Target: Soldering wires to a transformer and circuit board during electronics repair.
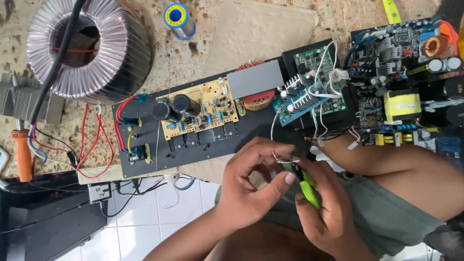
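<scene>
Left hand: fingers curled, thumb and forefinger pinched together on a thin wire, whose bared copper end forms a small bright loop at the fingertips. The wire is pale and flexible and runs up from the pinch toward the boards above.

Right hand: closed round a small hand tool, the cutters, with glossy green plastic grips. The metal tip, grey and narrow, meets the wire just beside the left thumb. The tool's long axis runs diagonally, grips toward the lower right and tip pointing to the upper left. Whether the tip is closed on the wire cannot be told.

Both hands are held over the person's lap, just below the near edge of the bench, which is a worn, blotched and pitted surface.

On the bench: a flat black rectangular chassis plate, matt, carrying a yellow circuit board with two black cylindrical capacitors. Right of it, a blue board with finned aluminium heat sinks and a green board. At upper left, a large toroidal transformer, ring-shaped, wound in shiny pinkish film. A solder spool with blue flange lies near it. An orange-handled screwdriver lies at the left edge.
</scene>
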